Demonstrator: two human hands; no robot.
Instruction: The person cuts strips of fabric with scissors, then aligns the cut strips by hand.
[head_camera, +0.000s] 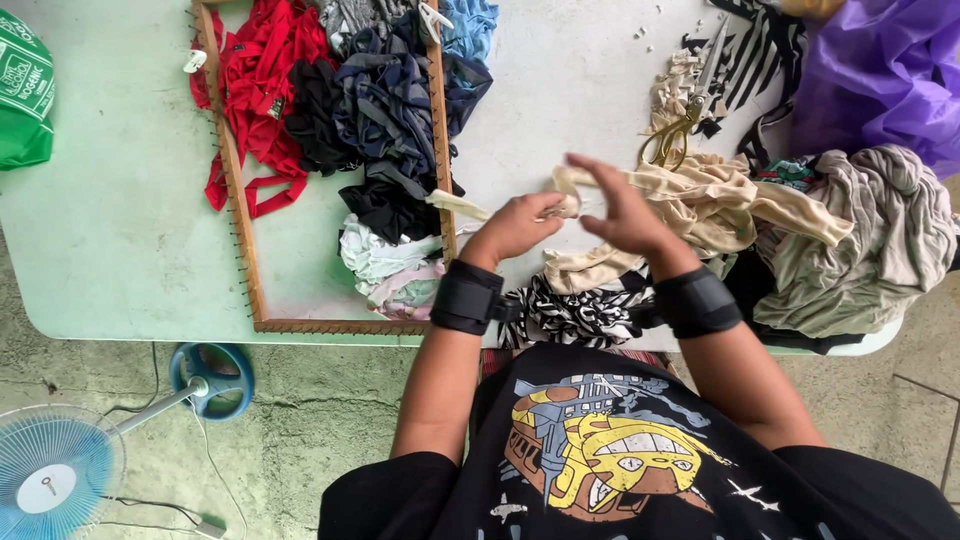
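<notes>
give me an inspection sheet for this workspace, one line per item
surface: pale green table, worn paint, small white scraps near its far edge
job's things: cream fabric strip held between both hands; wooden frame with nails along its rim, strung with red, black, navy and pastel strips
clutter: gold-handled scissors on cream offcuts; striped cloth; grey-beige cloth pile; purple sheet; green bag
grippers: left hand pinching the strip; right hand fingers spread over it; black wrist bands on both
cables: white cord trailing across the floor by the fan
surroundings: blue standing fan on bare concrete floor
</notes>
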